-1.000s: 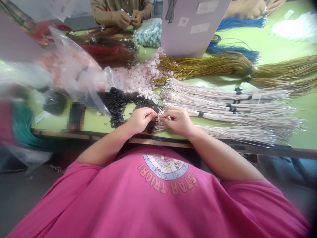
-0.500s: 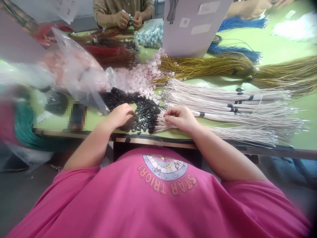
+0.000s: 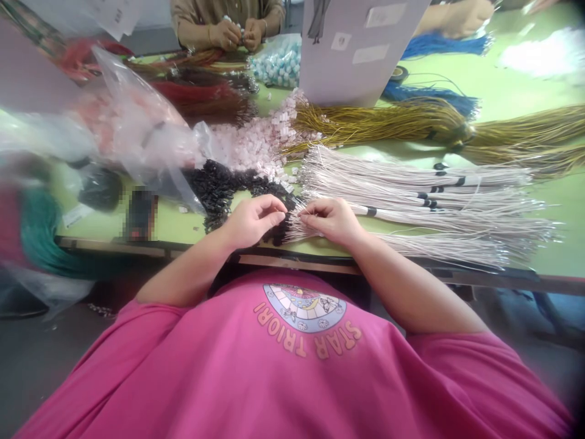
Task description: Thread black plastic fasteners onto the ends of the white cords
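Observation:
My left hand (image 3: pixel 256 221) is closed in a pinch, thumb and forefinger together over the pile of small black connector housings (image 3: pixel 214 186). What lies between those fingertips is too small to make out. A short gap to the right, my right hand (image 3: pixel 333 221) is pinched over the left ends of a bundle of white wires (image 3: pixel 304 230) and appears to grip a white wire. The two sets of fingertips point at each other. More bundled white wires (image 3: pixel 411 174) with metal tips lie to the right, bound with black tape.
Pale pink housings (image 3: pixel 260 143) are heaped behind the black ones. Yellow wires (image 3: pixel 388 122) lie farther back, below a grey panel (image 3: pixel 351 55). A clear plastic bag (image 3: pixel 150 128) and a pixelated dark object (image 3: pixel 141 213) are at left. Across the table, a person's hands (image 3: pixel 235 33) hold small pieces.
My left hand has moved right from the black housings to just beside my right hand, its fingers now pinched. My right hand has stayed nearly in place at the wire ends.

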`<state>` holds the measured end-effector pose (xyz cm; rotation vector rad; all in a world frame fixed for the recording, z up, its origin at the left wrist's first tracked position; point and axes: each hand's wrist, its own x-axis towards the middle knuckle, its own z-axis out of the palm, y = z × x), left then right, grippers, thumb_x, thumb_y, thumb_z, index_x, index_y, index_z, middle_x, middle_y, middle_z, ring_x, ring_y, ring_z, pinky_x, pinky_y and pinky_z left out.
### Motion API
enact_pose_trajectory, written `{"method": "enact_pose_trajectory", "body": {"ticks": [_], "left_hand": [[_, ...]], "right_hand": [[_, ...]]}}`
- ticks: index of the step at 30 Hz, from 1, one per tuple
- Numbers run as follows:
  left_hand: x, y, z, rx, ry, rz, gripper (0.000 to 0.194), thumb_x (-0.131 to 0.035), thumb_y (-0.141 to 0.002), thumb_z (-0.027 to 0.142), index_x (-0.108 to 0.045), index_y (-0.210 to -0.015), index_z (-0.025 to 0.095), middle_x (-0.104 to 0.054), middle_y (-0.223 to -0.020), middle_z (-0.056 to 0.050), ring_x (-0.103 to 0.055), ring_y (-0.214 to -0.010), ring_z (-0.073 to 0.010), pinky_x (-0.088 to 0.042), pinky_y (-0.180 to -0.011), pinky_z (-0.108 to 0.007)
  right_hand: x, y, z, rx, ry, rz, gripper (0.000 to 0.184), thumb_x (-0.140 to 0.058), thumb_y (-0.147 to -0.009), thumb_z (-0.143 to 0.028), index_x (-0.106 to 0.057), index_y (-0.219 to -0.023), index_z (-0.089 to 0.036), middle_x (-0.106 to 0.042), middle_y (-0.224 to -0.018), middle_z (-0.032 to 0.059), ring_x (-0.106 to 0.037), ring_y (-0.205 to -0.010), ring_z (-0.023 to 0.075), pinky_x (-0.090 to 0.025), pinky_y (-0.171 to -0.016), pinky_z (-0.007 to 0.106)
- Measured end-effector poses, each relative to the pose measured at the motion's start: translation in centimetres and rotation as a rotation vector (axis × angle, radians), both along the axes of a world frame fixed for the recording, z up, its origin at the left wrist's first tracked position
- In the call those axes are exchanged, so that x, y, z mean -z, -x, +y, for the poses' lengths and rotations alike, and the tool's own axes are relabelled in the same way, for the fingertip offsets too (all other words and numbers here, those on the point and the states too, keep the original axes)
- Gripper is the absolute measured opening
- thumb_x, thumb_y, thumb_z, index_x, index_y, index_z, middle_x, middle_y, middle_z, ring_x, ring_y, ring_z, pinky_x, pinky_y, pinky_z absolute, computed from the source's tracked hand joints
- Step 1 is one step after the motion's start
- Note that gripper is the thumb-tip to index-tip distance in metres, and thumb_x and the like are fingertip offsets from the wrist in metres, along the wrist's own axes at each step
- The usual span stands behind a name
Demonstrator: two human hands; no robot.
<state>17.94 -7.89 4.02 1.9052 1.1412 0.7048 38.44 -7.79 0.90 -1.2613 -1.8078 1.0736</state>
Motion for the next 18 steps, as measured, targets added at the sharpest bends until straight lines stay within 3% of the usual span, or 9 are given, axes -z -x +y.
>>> {"method": "enact_pose_trajectory", "body": {"ticks": [4, 8, 11, 14, 18], "left_hand": [[1.5, -1.0, 0.4, -0.002, 0.219, -0.171, 0.019, -0.062, -0.072, 0.028, -0.055, -0.083, 0.014, -0.059, -0.067, 0.001, -0.052, -0.054, -0.0073, -0.045, -0.053, -0.021], [2.7, -1.0, 0.9, -0.067, 0.209, -0.192, 0.023, -0.068, -0.067, 0.029, -0.054, -0.078, 0.014, -0.057, -0.066, 0.001, -0.052, -0.055, -0.0071, -0.045, -0.055, -0.021], [3.2, -1.0, 0.9, -0.083, 0.2, -0.221, 0.025, -0.068, -0.067, 0.028, -0.057, -0.086, 0.015, -0.061, -0.075, -0.001, -0.057, -0.065, -0.0095, -0.048, -0.063, -0.023], [3.4, -1.2, 0.8, -0.082, 0.198, -0.218, 0.029, -0.07, -0.065, 0.029, -0.061, -0.089, 0.015, -0.064, -0.081, -0.003, -0.059, -0.074, -0.0124, -0.049, -0.071, -0.027], [3.3, -1.4, 0.7, -0.095, 0.179, -0.169, 0.025, -0.07, -0.064, 0.033, -0.064, -0.08, 0.014, -0.065, -0.077, -0.003, -0.059, -0.069, -0.0129, -0.049, -0.068, -0.028]], "right_hand": [[0.4, -0.1, 0.0, 0.003, -0.081, -0.052, 0.012, -0.057, -0.067, -0.023, -0.064, -0.062, -0.013, -0.054, -0.055, -0.001, -0.04, -0.05, 0.0066, -0.032, -0.05, 0.021], [0.8, 0.0, -0.1, -0.01, -0.174, -0.058, 0.01, -0.056, -0.066, -0.019, -0.062, -0.06, -0.015, -0.055, -0.056, -0.0014, -0.041, -0.051, 0.0068, -0.033, -0.052, 0.021], [0.9, 0.1, -0.1, -0.008, -0.207, -0.064, 0.01, -0.054, -0.065, -0.017, -0.061, -0.058, -0.015, -0.055, -0.056, -0.0016, -0.042, -0.051, 0.0068, -0.033, -0.053, 0.021], [1.0, 0.1, -0.1, -0.008, -0.224, -0.072, 0.01, -0.054, -0.065, -0.016, -0.06, -0.058, -0.015, -0.056, -0.056, -0.0014, -0.042, -0.051, 0.007, -0.033, -0.053, 0.021], [1.0, 0.1, -0.2, -0.007, -0.239, -0.104, 0.011, -0.053, -0.065, -0.016, -0.06, -0.057, -0.015, -0.056, -0.056, -0.001, -0.044, -0.052, 0.0075, -0.034, -0.054, 0.021]]}}
